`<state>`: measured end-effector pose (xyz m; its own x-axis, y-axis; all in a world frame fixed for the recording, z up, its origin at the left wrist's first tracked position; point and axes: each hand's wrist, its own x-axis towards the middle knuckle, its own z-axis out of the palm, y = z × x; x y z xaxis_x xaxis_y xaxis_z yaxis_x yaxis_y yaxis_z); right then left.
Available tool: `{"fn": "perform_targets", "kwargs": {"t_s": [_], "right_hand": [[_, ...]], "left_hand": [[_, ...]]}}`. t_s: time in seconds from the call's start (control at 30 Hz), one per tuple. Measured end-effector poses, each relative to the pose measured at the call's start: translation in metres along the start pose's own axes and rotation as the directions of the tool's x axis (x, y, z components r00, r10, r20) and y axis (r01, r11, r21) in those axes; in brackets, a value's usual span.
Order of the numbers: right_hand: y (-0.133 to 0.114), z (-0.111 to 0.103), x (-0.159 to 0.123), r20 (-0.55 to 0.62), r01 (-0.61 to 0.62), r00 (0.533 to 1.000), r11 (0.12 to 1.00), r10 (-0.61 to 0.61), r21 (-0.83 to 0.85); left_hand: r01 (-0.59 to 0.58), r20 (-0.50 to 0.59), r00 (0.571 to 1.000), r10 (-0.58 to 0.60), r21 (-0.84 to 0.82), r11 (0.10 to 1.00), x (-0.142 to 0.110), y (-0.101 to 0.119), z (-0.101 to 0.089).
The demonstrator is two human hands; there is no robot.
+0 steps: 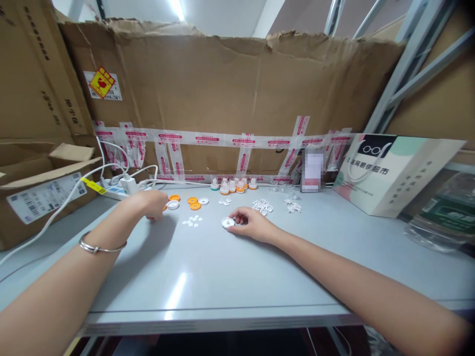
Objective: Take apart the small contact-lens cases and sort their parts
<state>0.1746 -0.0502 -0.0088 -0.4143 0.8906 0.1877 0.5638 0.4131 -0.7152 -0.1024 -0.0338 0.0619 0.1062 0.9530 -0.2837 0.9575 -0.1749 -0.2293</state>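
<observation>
My right hand (252, 223) pinches a round white screw ring (227, 223) at its right edge, just over the table; a small pale piece shows in its middle. At the left, my left hand (154, 203) reaches down with bent fingers, mostly hidden behind its back; what they hold, if anything, is hidden. An orange edge shows right beside those fingers. Close by lie an orange ring (174, 198), a white ring (172, 204) and more orange rings (195, 206). Several small white discs (192, 221) are scattered between my hands.
Several capped, nipple-shaped tops (237, 186) stand at the back. Small white parts (262, 206) and clear pieces (293, 206) lie to their right. A power strip (115, 191), an open carton (44, 183), a paper bag (393, 173) and a plastic bottle (445, 212) flank the table.
</observation>
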Motion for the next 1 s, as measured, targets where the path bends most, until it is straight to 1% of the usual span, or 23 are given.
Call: {"fn": "perform_targets", "kwargs": {"t_s": [0.13,0.23,0.27,0.33,0.37,0.4,0.43,0.5,0.57,0.6,0.67,0.73,0.8,0.83,0.93,1.0], "right_hand": [[0.0,0.0,0.0,0.009,-0.014,1.0,1.0,0.014,0.025],[0.001,-0.003,0.002,0.045,-0.06,0.997,0.992,0.056,0.114],[0.0,-0.004,0.003,0.054,-0.084,0.996,0.985,0.077,0.151],[-0.001,-0.007,0.004,0.053,-0.127,0.992,0.966,0.118,0.225],[-0.001,-0.009,0.004,0.045,-0.144,0.99,0.955,0.137,0.258],[-0.002,-0.01,0.005,0.035,-0.158,0.987,0.945,0.154,0.288],[-0.003,-0.011,0.005,0.022,-0.169,0.985,0.934,0.171,0.314],[-0.004,-0.013,0.005,-0.015,-0.184,0.979,0.919,0.201,0.348],[-0.004,-0.014,0.006,-0.061,-0.18,0.974,0.913,0.217,0.366],[-0.004,-0.014,0.007,-0.087,-0.17,0.972,0.911,0.217,0.375],[-0.005,-0.016,0.008,-0.141,-0.136,0.969,0.911,0.205,0.39],[-0.005,-0.019,0.009,-0.197,-0.091,0.963,0.911,0.183,0.402],[-0.006,-0.02,0.009,-0.231,-0.063,0.958,0.909,0.17,0.411],[-0.006,-0.021,0.01,-0.241,-0.056,0.956,0.909,0.168,0.413],[-0.006,-0.02,0.01,-0.244,-0.056,0.956,0.913,0.166,0.403],[-0.004,-0.018,0.011,-0.236,-0.051,0.96,0.919,0.153,0.39]], "left_hand": [[-0.042,0.054,0.998,0.041,0.01,0.999,-0.003,0.005,-0.001],[-0.032,0.044,0.999,0.032,-0.004,0.999,-0.005,0.003,-0.002],[-0.028,0.016,0.999,0.029,-0.016,0.999,-0.005,0.002,-0.003],[-0.034,-0.107,0.994,0.029,-0.042,0.999,-0.005,0.004,-0.005],[-0.054,-0.194,0.98,0.041,-0.06,0.997,-0.005,0.008,-0.006],[-0.091,-0.288,0.956,0.064,-0.084,0.992,-0.005,0.013,-0.006],[-0.151,-0.38,0.92,0.098,-0.111,0.982,-0.004,0.021,-0.005],[-0.33,-0.519,0.83,0.204,-0.163,0.93,-0.003,0.042,-0.001],[-0.529,-0.58,0.738,0.345,-0.18,0.829,-0.003,0.066,0.008],[-0.598,-0.593,0.7,0.397,-0.184,0.78,-0.003,0.077,0.013],[-0.69,-0.604,0.637,0.478,-0.172,0.703,-0.002,0.095,0.022],[-0.732,-0.623,0.592,0.511,-0.15,0.665,0.003,0.107,0.029],[-0.734,-0.656,0.571,0.494,-0.138,0.664,0.012,0.113,0.034],[-0.723,-0.673,0.571,0.47,-0.142,0.676,0.017,0.114,0.035],[-0.667,-0.717,0.595,0.364,-0.189,0.72,0.034,0.114,0.036],[-0.642,-0.747,0.602,0.284,-0.24,0.728,0.04,0.113,0.034]]}}
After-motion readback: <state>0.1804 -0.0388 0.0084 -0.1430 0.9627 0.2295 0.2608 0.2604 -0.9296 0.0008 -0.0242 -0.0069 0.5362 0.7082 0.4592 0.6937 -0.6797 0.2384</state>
